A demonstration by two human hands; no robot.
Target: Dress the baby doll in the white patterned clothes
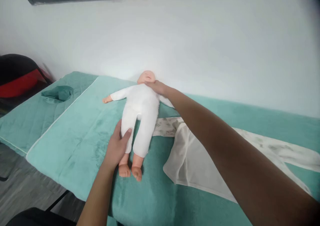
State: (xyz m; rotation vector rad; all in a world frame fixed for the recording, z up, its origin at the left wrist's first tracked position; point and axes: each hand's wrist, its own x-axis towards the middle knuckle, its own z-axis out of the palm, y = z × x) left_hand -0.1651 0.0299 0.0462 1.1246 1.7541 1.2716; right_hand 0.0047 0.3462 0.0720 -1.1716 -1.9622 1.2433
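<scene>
A baby doll [141, 109] in a white one-piece suit lies on its back on a teal towel [82, 136], head toward the wall. My left hand [117, 146] is wrapped round the doll's lower left-side leg, thumb on top. My right hand [156, 86] reaches across and rests at the doll's neck and shoulder, fingers curled under the chin. The doll's bare feet [130, 171] point toward me.
A white cloth [197, 162] with a printed strip lies spread on the towel to the right of the doll. The teal padded table [30, 116] has a face hole at its left end. A black and red seat [17, 77] stands at far left. The wall is close behind.
</scene>
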